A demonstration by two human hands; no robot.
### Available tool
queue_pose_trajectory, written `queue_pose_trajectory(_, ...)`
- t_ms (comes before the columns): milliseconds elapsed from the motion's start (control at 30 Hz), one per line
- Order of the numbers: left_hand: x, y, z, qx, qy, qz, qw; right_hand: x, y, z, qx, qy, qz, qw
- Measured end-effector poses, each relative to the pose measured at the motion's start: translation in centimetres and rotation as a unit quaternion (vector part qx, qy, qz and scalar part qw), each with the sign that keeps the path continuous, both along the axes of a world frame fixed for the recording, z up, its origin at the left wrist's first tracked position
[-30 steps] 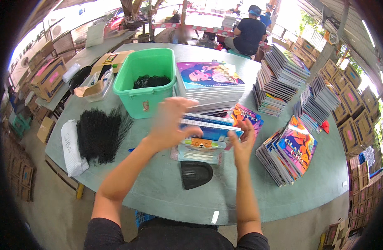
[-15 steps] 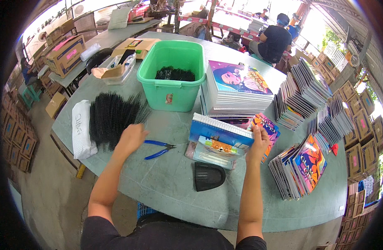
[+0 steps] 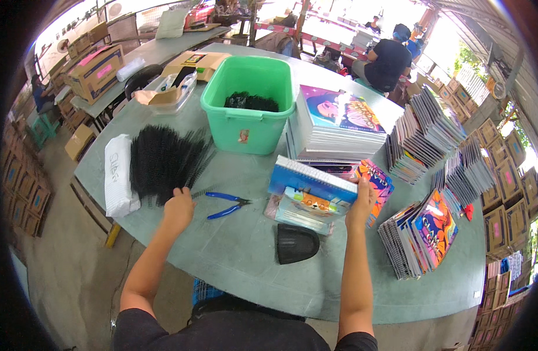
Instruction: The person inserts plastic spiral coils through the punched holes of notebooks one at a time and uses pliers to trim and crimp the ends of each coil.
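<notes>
At the near edge of a pile of black plastic spiral binding coils, my left hand is closed, with its fingertips pinching a thin coil that sticks out to the right. My right hand grips the right end of a blue-covered notebook, which is propped up with its row of punched holes along the top. Leaning in front of it is a smaller booklet with a cartoon animal. Blue-handled pliers lie between my hands. A black, round-ended holder sits nearest me.
A green tub with more coils stands behind. To its right rises a stack of unbound notebooks; bound ones pile up at the right. A white package lies left of the coils. Another person sits farther back.
My left hand has moved down and slightly left, from above the coils to their near edge, and a coil now extends from its fingers. My right hand keeps holding the notebook.
</notes>
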State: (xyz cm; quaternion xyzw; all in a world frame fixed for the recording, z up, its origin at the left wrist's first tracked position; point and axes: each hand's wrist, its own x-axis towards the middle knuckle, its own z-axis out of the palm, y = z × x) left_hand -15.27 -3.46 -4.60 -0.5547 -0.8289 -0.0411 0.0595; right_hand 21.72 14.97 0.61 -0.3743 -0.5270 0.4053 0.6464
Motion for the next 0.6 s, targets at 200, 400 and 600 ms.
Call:
queue_pose_trajectory(200, -1.0, 1.7, -2.4, -0.016, 0.021, -0.067, 0.997, -0.4, 1.2, 1.0, -0.036, 0.036, 0.018, 0.999)
queue_pose_trajectory(400, 0.2, 3.2, 3.0, 0.164, -0.099, -0.036, 0.981, 0.0, -0.5, 3.9, 0.144, -0.246, -0.084, 0.955)
queue_pose_trajectory(600, 3.0, 3.4, 11.1, 0.360, -0.295, -0.120, 0.877, -10.1, -3.7, 7.7, 0.370, -0.496, -0.122, 0.776)
